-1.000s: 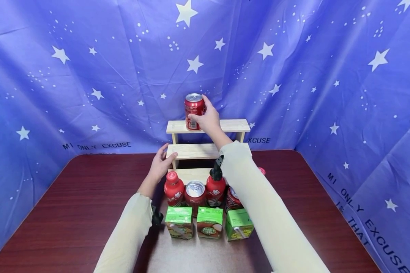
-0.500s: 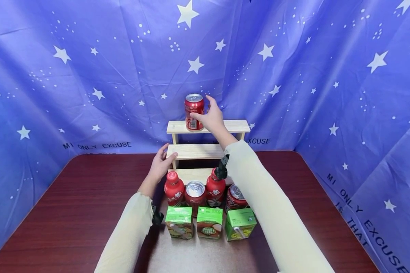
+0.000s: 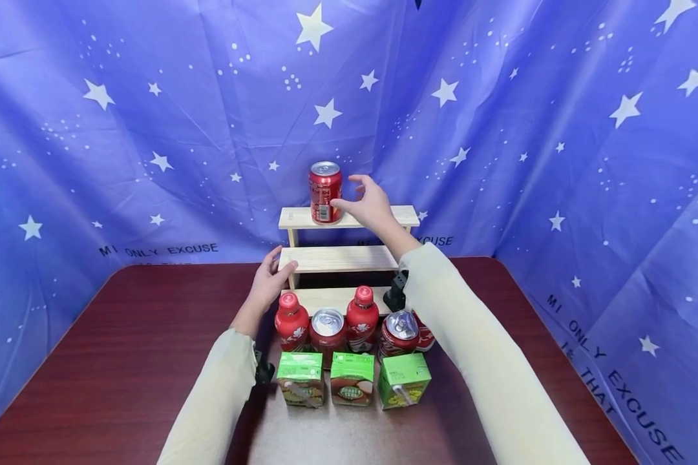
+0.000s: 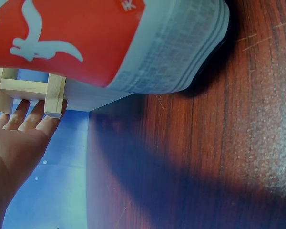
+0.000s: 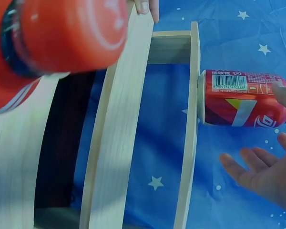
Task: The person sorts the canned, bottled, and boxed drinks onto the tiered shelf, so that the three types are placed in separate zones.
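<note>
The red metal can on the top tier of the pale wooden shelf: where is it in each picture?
Head: the red metal can stands just above and left of centre.
Left wrist: not in it.
Right wrist: at the right, slightly above mid-height, the can appears sideways.
Shared landmark: the pale wooden shelf, at the left edge in the left wrist picture.

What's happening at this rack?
A person is handling a red can that stands upright on the top shelf of a stepped wooden rack. The right hand is beside the can, fingers spread and not gripping it; I can't tell whether the thumb touches. The left hand holds the rack at the left end of its middle tier. In front of the rack are more red cans and bottles, with three green cartons nearest the camera.
</note>
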Demonstrator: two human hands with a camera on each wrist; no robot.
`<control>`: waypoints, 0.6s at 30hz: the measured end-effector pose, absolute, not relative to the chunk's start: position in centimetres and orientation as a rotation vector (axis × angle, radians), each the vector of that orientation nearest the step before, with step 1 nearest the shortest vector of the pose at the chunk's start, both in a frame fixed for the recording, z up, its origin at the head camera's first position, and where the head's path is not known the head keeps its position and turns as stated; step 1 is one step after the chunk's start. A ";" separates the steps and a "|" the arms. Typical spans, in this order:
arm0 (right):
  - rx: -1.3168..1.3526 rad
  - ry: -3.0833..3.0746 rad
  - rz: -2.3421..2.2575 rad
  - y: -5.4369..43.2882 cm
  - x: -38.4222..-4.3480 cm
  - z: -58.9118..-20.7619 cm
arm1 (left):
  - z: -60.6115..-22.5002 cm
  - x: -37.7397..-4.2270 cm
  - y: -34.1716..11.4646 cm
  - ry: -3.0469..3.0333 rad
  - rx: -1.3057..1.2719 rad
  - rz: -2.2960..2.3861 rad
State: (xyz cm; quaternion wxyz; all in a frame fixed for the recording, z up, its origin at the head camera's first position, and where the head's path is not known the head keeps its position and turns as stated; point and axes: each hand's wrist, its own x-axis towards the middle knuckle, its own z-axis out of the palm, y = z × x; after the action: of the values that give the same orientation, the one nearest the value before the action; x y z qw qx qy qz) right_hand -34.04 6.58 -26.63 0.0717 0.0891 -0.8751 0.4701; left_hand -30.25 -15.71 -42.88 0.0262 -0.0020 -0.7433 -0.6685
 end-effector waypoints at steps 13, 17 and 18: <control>0.339 -2.728 1.348 8.8 -31.6 -26.4 | -42.8 -30.2 -15.7 -2.297 0.003 -2.065; 0.383 -2.736 1.327 9.5 -30.8 -26.6 | -42.7 -30.1 -15.7 -2.301 -0.004 -2.061; 0.394 -2.740 1.322 9.7 -30.5 -26.7 | -42.7 -30.1 -15.6 -2.301 -0.004 -2.062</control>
State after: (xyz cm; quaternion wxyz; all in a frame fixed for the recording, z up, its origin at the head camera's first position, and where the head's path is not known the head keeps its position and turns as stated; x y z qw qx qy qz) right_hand -30.51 9.66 -26.65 0.0369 0.1284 -0.8926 0.4305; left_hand -30.05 -15.63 -42.70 0.0259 -0.0012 -0.7444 -0.6672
